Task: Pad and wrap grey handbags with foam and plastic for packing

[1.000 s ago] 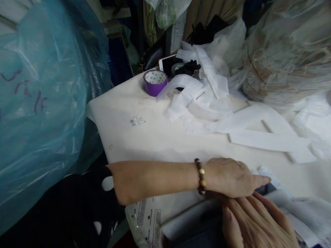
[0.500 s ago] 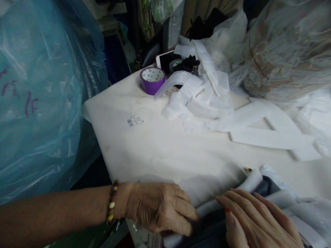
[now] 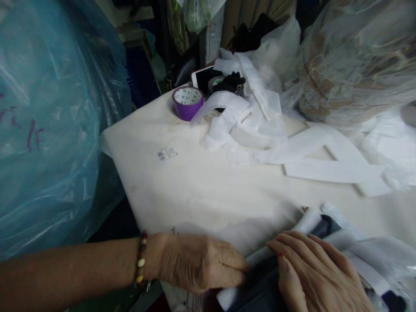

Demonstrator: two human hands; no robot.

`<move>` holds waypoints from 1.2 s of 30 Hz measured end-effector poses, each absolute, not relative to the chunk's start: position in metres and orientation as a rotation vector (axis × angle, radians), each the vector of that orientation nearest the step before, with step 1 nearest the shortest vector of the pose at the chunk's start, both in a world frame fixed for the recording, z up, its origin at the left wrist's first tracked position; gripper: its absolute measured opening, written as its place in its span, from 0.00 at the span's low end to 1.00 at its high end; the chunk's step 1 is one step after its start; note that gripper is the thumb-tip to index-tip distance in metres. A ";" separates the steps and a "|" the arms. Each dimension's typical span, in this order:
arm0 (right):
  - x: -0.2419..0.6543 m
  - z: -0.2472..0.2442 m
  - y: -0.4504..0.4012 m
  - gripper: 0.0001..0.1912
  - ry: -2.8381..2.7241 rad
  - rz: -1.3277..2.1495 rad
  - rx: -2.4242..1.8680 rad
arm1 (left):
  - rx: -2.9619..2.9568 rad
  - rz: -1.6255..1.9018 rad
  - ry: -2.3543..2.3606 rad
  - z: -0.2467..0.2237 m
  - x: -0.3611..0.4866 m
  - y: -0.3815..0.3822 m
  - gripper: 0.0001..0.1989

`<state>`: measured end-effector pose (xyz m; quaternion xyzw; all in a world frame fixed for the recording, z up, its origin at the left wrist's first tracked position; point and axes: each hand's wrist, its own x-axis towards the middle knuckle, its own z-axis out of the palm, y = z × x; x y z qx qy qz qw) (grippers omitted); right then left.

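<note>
A dark navy item (image 3: pixel 260 289) lies at the near edge of the table, with white wrapping strips (image 3: pixel 307 220) along its sides. Its exact kind is not shown. My left hand (image 3: pixel 208 263), wearing a beaded bracelet (image 3: pixel 141 262), has its fingers bent and pressed together at the item's left end; the fingertips are partly in shadow. Flat on top of the item rests my right hand (image 3: pixel 320 273), fingers stretched out and thumb apart. Crumpled clear plastic (image 3: pixel 380 251) and white strips lie to its right. A small gold-coloured piece (image 3: pixel 304 208) shows at the item's far edge.
A roll of purple tape (image 3: pixel 187 104) stands near the far corner of the white table (image 3: pixel 146 186), beside a phone (image 3: pixel 203 77) and loose white strips (image 3: pixel 318 169). A barcode label (image 3: pixel 165 154) lies flat. Big blue plastic bags (image 3: pixel 48 130) crowd the left; a plastic-wrapped bundle (image 3: pixel 351 73) sits behind right.
The view has shifted slightly. My left hand has moved a little along the item's left end, where more white wrapping shows. My right hand stays flat on the item.
</note>
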<state>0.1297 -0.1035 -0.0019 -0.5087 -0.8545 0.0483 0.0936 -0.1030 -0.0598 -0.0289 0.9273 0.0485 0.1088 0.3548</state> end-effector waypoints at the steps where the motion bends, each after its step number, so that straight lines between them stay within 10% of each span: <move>1: 0.129 -0.002 -0.104 0.14 -2.537 0.155 -1.510 | 2.374 0.274 0.060 -0.026 -0.104 -0.055 0.10; 23: 0.096 0.013 -0.106 0.14 -2.157 0.509 -1.777 | 1.779 0.193 0.765 -0.022 -0.059 -0.065 0.08; 36: 0.093 0.018 -0.107 0.12 -2.209 0.166 -1.808 | 1.920 0.277 1.146 -0.026 -0.052 -0.090 0.29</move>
